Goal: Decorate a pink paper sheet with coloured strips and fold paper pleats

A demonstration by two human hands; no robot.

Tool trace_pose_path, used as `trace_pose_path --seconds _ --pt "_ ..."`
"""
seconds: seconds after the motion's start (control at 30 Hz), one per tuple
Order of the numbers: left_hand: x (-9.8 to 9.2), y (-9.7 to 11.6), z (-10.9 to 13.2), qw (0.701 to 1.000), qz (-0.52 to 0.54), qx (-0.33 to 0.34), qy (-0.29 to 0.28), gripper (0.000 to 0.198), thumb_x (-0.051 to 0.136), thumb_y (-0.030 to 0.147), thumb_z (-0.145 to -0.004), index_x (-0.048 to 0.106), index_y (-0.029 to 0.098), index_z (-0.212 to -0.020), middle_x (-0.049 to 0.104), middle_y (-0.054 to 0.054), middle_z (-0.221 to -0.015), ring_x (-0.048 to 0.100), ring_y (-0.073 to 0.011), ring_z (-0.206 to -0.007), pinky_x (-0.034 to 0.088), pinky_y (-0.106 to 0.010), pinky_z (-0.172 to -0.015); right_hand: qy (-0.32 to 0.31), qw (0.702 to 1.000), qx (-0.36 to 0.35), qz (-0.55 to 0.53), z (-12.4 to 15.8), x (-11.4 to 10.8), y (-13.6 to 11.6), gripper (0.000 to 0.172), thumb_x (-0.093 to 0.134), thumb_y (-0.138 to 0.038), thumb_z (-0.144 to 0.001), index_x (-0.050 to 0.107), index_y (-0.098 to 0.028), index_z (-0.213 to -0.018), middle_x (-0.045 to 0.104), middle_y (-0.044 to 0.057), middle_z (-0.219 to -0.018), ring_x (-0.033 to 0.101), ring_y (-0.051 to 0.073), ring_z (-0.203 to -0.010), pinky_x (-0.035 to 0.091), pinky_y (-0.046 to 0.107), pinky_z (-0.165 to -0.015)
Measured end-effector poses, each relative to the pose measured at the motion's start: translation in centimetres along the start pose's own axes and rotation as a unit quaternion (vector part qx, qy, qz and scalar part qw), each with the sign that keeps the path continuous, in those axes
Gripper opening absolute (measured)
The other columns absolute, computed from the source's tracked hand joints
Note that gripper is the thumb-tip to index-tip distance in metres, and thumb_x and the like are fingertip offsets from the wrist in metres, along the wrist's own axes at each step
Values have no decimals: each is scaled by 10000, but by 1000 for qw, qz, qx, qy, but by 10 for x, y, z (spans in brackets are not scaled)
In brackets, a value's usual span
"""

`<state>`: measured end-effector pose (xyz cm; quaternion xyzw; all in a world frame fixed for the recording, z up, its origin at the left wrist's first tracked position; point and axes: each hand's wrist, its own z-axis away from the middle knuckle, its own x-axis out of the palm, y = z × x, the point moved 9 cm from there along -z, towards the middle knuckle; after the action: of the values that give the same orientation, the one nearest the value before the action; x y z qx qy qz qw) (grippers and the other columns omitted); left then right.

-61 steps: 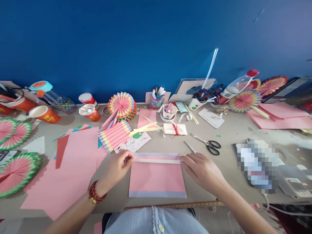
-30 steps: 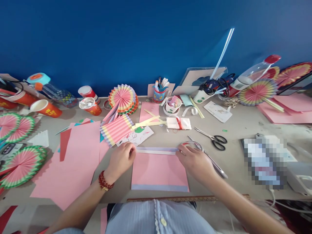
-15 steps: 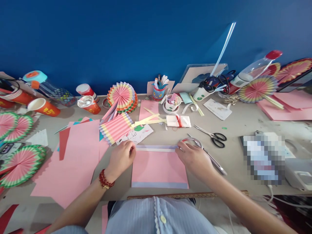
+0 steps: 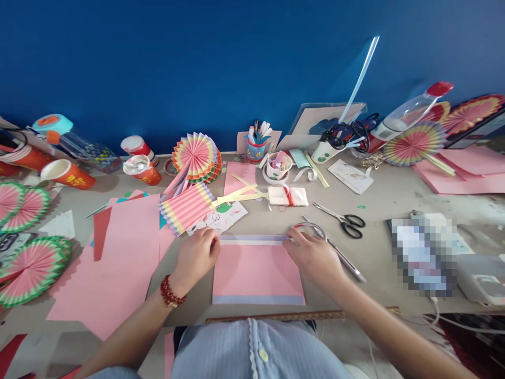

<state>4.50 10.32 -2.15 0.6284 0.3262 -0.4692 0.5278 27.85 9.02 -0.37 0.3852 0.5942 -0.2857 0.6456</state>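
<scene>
A pink paper sheet (image 4: 258, 271) lies flat in front of me, with lavender bands along its near and far edges and a white strip beside the far band. My left hand (image 4: 199, 255) pinches its far left corner, fingers curled in. At the far right corner my right hand (image 4: 313, 255) has thumb and fingers closed on the same edge. The fingertips partly hide both corners. Just behind my right hand lie a roll of tape (image 4: 311, 226), partly covered, and a slim metallic tool (image 4: 349, 263).
Black-handled scissors (image 4: 349, 223) lie to the right. Pink sheets (image 4: 126, 263) and green-edged paper fans (image 4: 33, 271) spread on the left. A pleated strip (image 4: 187, 208), paper cups (image 4: 71, 173), a pen cup (image 4: 256, 151) and a bottle (image 4: 410, 116) stand or lie farther back. A phone (image 4: 422, 258) is at right.
Both hands and the pink sheet stay almost in place. The view has shifted very slightly.
</scene>
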Motion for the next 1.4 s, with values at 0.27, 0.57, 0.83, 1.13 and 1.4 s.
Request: trace_pose_path --seconds 0.27,0.57,0.83,1.13,1.4 --pt "2 1 2 1000 -24 2 7 117 480 138 -900 535 208 -823 625 -28 -842 598 -189 -793 416 -286 -692 -2 1000 3 7 -1 3 1 227 549 -9 -826 667 -203 -835 676 44 -1043 577 158 -743 342 297 -591" --pt "2 2 2 1000 -29 5 6 116 483 139 -907 533 206 -826 626 -28 -844 600 -188 -801 422 -285 -702 -13 1000 1 10 -1 5 1 238 535 -9 -839 674 -202 -836 676 51 -1026 566 157 -729 324 295 -589" --pt "2 1 2 999 -30 3 12 107 507 132 -899 540 205 -829 627 -14 -849 601 -180 -801 423 -281 -695 -46 999 15 10 -3 10 1 222 534 -44 -867 680 -211 -858 673 52 -1088 575 163 -767 304 286 -582" --pt "2 1 2 999 -29 7 13 109 506 132 -902 542 206 -830 625 -12 -845 601 -180 -803 421 -283 -699 -83 996 20 6 -3 14 4 233 516 -43 -879 679 -208 -896 665 60 -1129 584 173 -808 313 290 -597" --pt "0 3 2 999 -36 9 9 109 506 128 -901 536 202 -827 620 -13 -845 598 -182 -796 423 -288 -697 -111 993 26 1 -7 15 4 236 522 -37 -878 685 -201 -928 656 75 -1143 578 167 -799 314 290 -597"
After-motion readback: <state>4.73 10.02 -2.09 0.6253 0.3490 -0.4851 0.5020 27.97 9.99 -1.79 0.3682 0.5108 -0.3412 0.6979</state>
